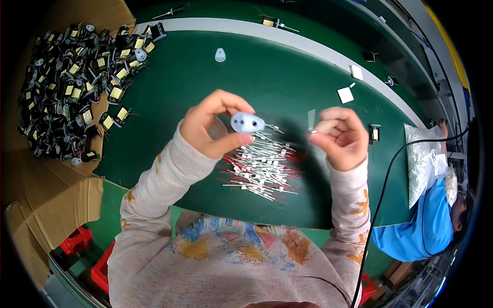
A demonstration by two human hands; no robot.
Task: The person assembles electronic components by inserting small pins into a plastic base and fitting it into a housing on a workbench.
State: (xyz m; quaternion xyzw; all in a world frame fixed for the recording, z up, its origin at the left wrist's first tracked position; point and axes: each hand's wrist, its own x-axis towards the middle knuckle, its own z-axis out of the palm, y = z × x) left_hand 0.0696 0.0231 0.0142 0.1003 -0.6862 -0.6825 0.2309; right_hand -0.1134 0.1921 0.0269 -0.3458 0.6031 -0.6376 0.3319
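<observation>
My left hand (215,126) pinches a pale grey-blue plastic cap (247,123), rounded and tapering, with several dark holes in its face. Beside the cap's right end shows a small whitish and metallic lead (275,128). To the right, my right hand (341,136) is closed, thumb against fingers, on a narrow translucent whitish strip (311,119). The strip is blurred, and its lower end is hidden by the fingertips. Below and between both hands lies a heap of thin white pieces with red wires (264,169) on the green table mat (185,77).
At left, a cardboard box (36,220) holds many small circuit assemblies (72,87). A loose grey cap (220,55) and white square block (345,95) lie farther back. A black cable (382,197), clear bag (418,159) and blue-clad person (418,228) are at right.
</observation>
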